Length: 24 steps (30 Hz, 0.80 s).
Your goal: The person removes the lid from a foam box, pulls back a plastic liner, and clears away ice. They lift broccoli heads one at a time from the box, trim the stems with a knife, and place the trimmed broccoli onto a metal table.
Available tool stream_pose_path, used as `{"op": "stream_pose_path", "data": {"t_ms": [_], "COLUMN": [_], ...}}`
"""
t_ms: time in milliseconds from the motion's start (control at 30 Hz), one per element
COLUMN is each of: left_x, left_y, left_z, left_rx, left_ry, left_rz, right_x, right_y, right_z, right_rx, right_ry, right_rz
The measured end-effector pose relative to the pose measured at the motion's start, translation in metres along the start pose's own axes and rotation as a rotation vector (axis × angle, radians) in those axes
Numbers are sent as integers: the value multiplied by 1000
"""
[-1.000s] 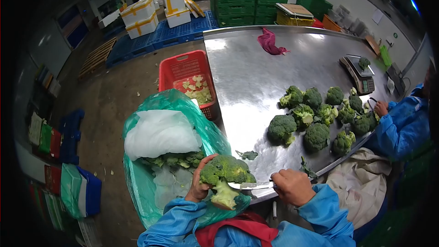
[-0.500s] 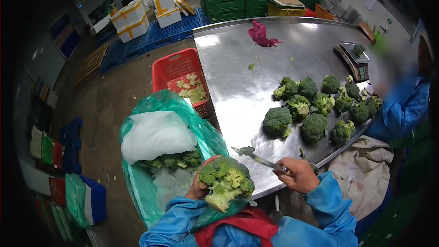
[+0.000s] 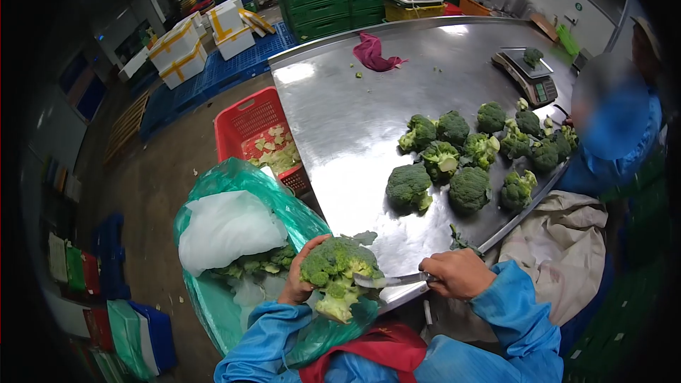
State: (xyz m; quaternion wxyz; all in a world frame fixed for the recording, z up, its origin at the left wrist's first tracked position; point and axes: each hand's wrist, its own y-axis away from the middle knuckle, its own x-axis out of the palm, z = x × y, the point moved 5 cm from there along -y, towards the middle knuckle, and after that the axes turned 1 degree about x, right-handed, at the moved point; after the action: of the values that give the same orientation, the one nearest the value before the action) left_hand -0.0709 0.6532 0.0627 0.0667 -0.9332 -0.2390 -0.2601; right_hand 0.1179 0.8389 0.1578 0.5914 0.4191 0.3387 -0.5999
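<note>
My left hand (image 3: 296, 278) is wrapped round the side of a broccoli head (image 3: 338, 269), its pale stem tilted down toward me. A knife (image 3: 399, 280) is gripped in my right hand (image 3: 457, 274), with its blade tip against the right side of that broccoli. Just behind the held head, a dark leaf (image 3: 365, 237) shows near the table edge. Under my left hand is a green plastic bag (image 3: 206, 298) with a white sheet (image 3: 230, 230) and more broccoli (image 3: 259, 261) inside. Several broccoli heads (image 3: 469, 190) lie on the metal table (image 3: 323, 135).
A red crate (image 3: 237, 124) with leaf scraps stands left of the table. On the table are a scale (image 3: 525, 78) and a maroon cloth (image 3: 376, 53). A co-worker's blue sleeve (image 3: 610, 149) is at the right, near a whitish sack (image 3: 550, 245).
The knife has moved left and down from above the table to touch the broccoli. A leaf piece by the blade is off it now. The view has shifted slightly.
</note>
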Motion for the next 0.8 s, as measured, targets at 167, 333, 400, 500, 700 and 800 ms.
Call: {"op": "stream_pose_path", "data": {"t_ms": [167,333,400,500,700,800], "left_x": [6,12,18,30,44,70], "left_y": [-12,-20,-25,-39,-77,-93], "left_z": [5,10,12,19,43,40], "left_rx": [-3,-8,-9,-31,-87,-120], "left_ry": [-15,-76,-77,-116,-188,-115], "left_rz": [-12,-19,-19,-17,26,107], "right_x": [-6,3,4,-3,11,4], "right_y": [12,19,19,5,-10,2], "right_z": [-25,-22,-25,-21,-62,-115], "right_rx": [230,96,134,85,89,282], "right_ry": [-91,-124,-289,-528,-449,-720], "right_rz": [-205,-168,-192,-400,-628,-845]}}
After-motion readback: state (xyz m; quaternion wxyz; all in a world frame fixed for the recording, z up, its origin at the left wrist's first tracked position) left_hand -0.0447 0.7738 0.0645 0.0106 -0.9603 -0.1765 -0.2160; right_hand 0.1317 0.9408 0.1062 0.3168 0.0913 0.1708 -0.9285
